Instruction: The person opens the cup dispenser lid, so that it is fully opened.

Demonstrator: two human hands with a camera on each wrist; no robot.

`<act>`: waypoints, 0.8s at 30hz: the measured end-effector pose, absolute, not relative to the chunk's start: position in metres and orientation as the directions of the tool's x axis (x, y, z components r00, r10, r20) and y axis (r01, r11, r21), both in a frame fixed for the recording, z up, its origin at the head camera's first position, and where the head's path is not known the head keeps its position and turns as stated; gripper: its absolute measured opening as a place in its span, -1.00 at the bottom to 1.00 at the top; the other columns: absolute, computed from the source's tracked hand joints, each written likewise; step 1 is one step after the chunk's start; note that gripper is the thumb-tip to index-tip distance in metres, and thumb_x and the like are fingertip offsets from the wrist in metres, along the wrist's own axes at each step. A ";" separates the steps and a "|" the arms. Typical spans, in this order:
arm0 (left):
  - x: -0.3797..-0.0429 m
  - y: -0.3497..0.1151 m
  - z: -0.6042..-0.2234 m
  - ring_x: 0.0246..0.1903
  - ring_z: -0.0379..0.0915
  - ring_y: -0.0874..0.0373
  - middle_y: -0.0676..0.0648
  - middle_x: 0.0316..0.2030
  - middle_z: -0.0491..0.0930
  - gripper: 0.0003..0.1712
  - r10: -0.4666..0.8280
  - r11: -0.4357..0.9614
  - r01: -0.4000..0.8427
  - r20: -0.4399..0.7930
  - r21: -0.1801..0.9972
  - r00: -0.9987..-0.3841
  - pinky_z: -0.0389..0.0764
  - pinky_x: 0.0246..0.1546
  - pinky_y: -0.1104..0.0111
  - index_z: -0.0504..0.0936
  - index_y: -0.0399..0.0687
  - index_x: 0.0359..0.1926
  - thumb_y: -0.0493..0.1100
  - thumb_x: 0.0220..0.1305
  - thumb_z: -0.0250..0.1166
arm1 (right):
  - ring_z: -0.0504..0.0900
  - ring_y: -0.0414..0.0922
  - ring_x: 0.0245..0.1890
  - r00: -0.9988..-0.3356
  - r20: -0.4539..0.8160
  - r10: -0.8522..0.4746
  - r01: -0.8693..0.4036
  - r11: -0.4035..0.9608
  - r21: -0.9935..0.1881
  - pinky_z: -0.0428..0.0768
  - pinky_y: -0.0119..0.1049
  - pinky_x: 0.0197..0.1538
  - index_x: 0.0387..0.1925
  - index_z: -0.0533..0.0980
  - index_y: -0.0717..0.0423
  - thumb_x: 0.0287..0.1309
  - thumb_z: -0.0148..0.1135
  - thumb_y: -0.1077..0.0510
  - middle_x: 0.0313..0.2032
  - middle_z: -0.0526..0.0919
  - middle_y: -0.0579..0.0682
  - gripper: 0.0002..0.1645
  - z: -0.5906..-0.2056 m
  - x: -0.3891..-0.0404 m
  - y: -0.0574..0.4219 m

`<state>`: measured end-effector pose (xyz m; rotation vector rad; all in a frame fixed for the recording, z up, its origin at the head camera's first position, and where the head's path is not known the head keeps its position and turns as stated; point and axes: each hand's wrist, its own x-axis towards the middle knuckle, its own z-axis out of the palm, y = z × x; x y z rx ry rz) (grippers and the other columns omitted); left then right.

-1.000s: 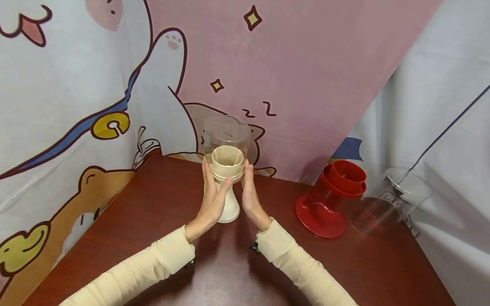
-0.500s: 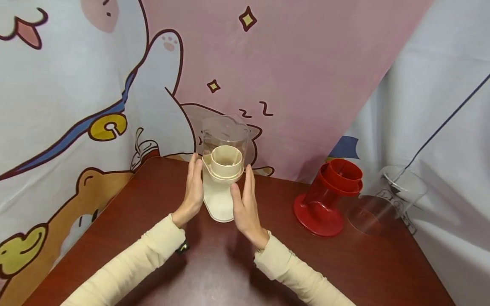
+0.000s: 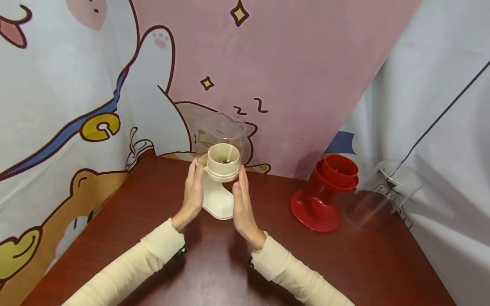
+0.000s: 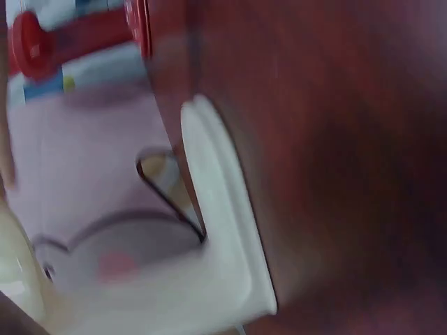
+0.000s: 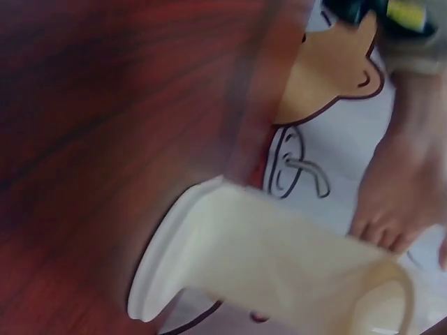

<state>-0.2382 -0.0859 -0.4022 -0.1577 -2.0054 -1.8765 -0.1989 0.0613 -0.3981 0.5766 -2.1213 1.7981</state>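
A cream stand with a flat foot and a round cup at its top stands on the table. Around and above the cup rises a clear plastic container. My left hand lies along the left side of the cup's collar, fingers straight and pointing up. Opposite it, my right hand rests its straight fingers at the collar's right side, thumb raised. Low down, the foot fills the middle of the left wrist view. The right wrist view catches my left hand beside the stand.
At the right stands a red stand of similar shape with a red cup. Beside it, a clear cylinder stands by the white cloth. The brown table ends at a printed cloth backdrop.
The left hand moved off the stand to the left, then came back against the collar. The cream stand has turned, showing a different side of its foot. The view has shifted slightly.
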 end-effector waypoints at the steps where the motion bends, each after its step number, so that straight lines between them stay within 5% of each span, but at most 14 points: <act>1: -0.233 -0.081 -0.403 0.52 -0.04 0.03 -0.14 0.53 0.08 -0.31 -0.186 0.098 0.352 0.364 0.931 -0.912 -0.02 0.53 0.09 -0.01 -0.08 0.57 0.08 0.58 -0.14 | -0.22 -0.04 0.60 -0.874 0.475 -0.104 -0.486 0.139 -0.863 -0.19 0.10 0.56 0.59 -0.21 0.11 0.55 -0.42 -0.21 0.60 -0.19 0.01 -0.20 -0.399 -0.203 0.063; 9: -0.198 -0.047 -0.409 0.57 -0.32 0.06 -0.03 0.58 -0.30 -0.09 -0.125 0.121 0.392 0.405 0.912 -0.905 -0.13 0.53 0.00 -0.36 0.04 0.59 -0.03 0.52 0.06 | -0.20 -0.02 0.59 -0.893 0.440 -0.095 -0.449 0.105 -0.887 -0.18 0.06 0.58 0.58 -0.25 0.17 0.47 -0.47 -0.39 0.59 -0.20 0.12 -0.03 -0.396 -0.228 0.073; 17: -0.207 -0.063 -0.400 0.55 -0.14 0.00 -0.11 0.53 -0.07 -0.26 -0.145 0.005 0.399 0.395 0.917 -0.907 -0.06 0.54 0.09 -0.10 -0.06 0.56 -0.05 0.52 -0.01 | -0.06 0.04 0.57 -0.899 0.424 -0.107 -0.437 0.155 -0.886 -0.06 0.04 0.57 0.55 -0.11 0.25 0.50 -0.49 -0.34 0.55 -0.03 0.20 -0.08 -0.388 -0.236 0.087; 24: -0.244 -0.092 -0.397 0.57 -0.26 -0.04 -0.14 0.57 -0.15 -0.19 0.001 -0.001 0.408 0.408 0.913 -0.913 -0.16 0.56 0.03 -0.18 -0.05 0.58 0.11 0.48 -0.13 | 0.05 0.02 0.55 -0.883 0.461 -0.087 -0.469 0.098 -0.878 0.01 -0.01 0.56 0.52 0.00 0.26 0.51 -0.48 -0.30 0.50 0.13 0.18 -0.12 -0.375 -0.247 0.092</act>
